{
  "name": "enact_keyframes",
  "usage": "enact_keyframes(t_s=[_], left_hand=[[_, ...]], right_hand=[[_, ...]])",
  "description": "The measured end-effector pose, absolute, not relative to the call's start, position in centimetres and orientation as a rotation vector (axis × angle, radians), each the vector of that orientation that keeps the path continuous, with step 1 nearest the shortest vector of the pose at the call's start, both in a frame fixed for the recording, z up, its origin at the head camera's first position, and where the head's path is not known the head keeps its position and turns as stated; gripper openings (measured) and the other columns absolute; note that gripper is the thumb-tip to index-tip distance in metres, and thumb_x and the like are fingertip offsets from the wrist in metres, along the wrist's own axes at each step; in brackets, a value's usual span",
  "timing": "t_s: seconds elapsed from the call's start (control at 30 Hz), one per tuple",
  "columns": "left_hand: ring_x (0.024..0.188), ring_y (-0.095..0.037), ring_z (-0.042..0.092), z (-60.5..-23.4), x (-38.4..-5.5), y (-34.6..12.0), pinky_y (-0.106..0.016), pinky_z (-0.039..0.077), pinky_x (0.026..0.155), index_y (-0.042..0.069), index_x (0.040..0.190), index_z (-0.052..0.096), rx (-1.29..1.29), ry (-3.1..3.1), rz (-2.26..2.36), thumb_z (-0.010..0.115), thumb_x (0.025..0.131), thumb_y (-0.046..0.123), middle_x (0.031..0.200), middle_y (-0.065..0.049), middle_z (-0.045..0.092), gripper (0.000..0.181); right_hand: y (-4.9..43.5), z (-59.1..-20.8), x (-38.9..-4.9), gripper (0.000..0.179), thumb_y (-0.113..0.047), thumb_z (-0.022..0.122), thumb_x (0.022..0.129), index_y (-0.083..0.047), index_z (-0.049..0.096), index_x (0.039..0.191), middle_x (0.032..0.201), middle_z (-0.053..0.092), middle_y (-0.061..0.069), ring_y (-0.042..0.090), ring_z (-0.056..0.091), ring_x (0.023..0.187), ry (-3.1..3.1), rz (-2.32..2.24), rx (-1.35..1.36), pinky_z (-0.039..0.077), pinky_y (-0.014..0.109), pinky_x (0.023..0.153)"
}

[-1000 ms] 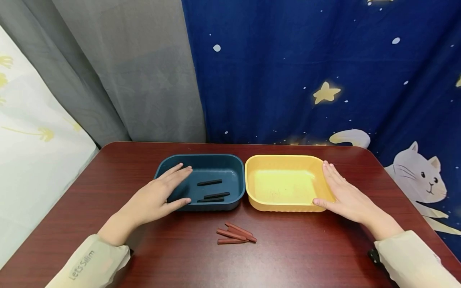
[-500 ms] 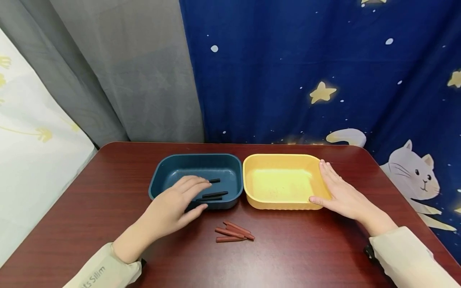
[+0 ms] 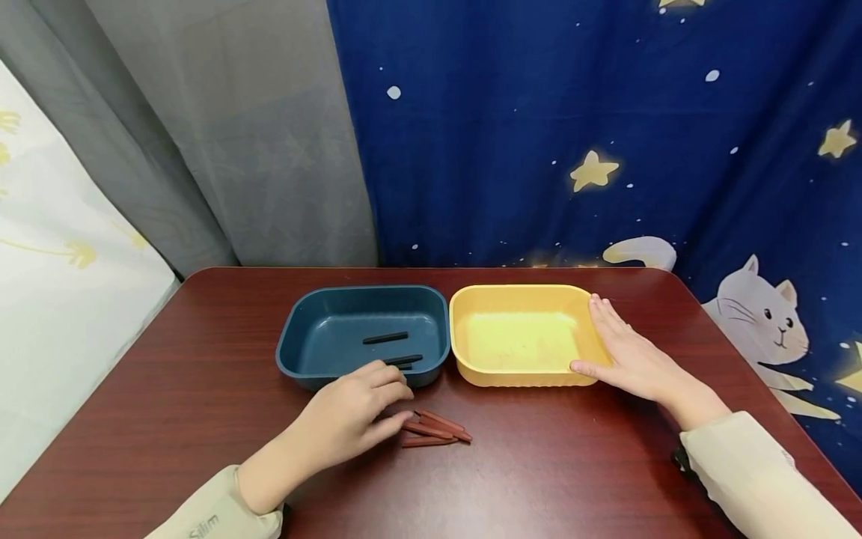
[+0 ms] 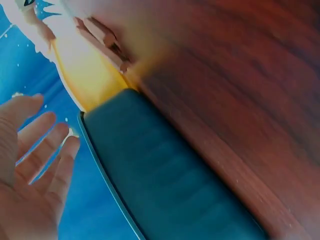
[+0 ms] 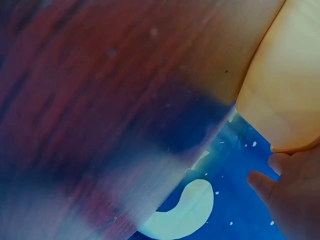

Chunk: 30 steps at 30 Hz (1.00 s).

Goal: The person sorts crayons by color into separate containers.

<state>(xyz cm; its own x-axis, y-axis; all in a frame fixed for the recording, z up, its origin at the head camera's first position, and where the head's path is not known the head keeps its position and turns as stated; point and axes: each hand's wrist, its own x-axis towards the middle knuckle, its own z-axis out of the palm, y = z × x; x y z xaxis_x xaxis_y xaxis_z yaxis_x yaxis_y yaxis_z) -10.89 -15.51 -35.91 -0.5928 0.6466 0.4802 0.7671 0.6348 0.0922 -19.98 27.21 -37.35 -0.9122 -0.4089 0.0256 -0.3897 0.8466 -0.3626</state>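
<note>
My left hand point(image 3: 357, 415), its fingers loosely bent and empty, hovers at the left end of a small pile of reddish-brown crayon-like sticks point(image 3: 431, 428) on the table. Its fingertips are right by them and overlap the front rim of a dark blue bin point(image 3: 316, 359). Inside that bin lie several black sticks point(image 3: 386, 338), some partly hidden by the hand. On the right, my right hand point(image 3: 633, 361) rests with straight fingers along the right rim of a yellow bin point(image 3: 525, 380), thumb at its front corner. The right wrist view shows fingertips at the yellow bin point(image 5: 285, 100).
The two bins stand side by side near the back of the reddish wooden table point(image 3: 539, 479). Behind its far edge hang a grey curtain point(image 3: 269, 150) and a blue star-patterned curtain point(image 3: 471, 150). White patterned fabric point(image 3: 60, 262) hangs at the left.
My left hand has moved from the blue bin's left side, across its front, down to the brown sticks. My right hand stays on the yellow bin. The view has shifted slightly.
</note>
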Motion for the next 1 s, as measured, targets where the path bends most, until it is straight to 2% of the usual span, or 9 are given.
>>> enact_keyframes(t_s=[0.17,0.47,0.77,1.0], left_hand=[[0.075,-0.002,0.045,-36.4,-10.7,-14.7,-0.012,0.040,0.061,0.019,0.081,0.070,-1.208,-2.528,-0.392,0.081,0.081,0.025,0.081,0.010,0.059,0.012],[0.073,-0.003,0.047,-37.0,-10.8,-13.6,-0.017,0.043,0.060,0.019,0.076,0.069,-1.222,-2.754,-0.330,0.080,0.081,0.028,0.073,0.010,0.057,0.015],[0.066,-0.004,0.044,-36.9,-11.1,-13.1,-0.018,0.039,0.055,0.021,0.067,0.060,-1.178,-2.849,-0.311,0.081,0.079,0.025,0.068,0.012,0.050,0.024],[0.063,-0.003,0.045,-37.1,-11.1,-13.1,-0.019,0.040,0.055,0.019,0.070,0.064,-1.201,-2.915,-0.339,0.082,0.078,0.021,0.070,0.010,0.056,0.019]], right_hand=[[27.3,-37.3,-20.1,0.110,-0.057,0.064,0.089,-0.002,0.000,0.159,0.168,-0.003,0.015,0.041,0.002,0.154,2.957,-0.586,-0.645,0.017,0.065,0.118],[27.2,-37.3,-20.2,0.111,-0.058,0.064,0.089,-0.002,-0.001,0.159,0.168,-0.004,0.014,0.040,0.001,0.154,2.947,-0.602,-0.629,0.015,0.064,0.119],[27.1,-36.9,-20.4,0.110,-0.059,0.063,0.090,-0.003,-0.002,0.159,0.168,-0.006,0.013,0.041,0.000,0.154,2.947,-0.593,-0.620,0.015,0.065,0.118],[27.2,-37.3,-20.2,0.111,-0.059,0.063,0.089,-0.001,-0.001,0.159,0.168,-0.004,0.015,0.041,0.000,0.154,2.944,-0.593,-0.616,0.016,0.066,0.118]])
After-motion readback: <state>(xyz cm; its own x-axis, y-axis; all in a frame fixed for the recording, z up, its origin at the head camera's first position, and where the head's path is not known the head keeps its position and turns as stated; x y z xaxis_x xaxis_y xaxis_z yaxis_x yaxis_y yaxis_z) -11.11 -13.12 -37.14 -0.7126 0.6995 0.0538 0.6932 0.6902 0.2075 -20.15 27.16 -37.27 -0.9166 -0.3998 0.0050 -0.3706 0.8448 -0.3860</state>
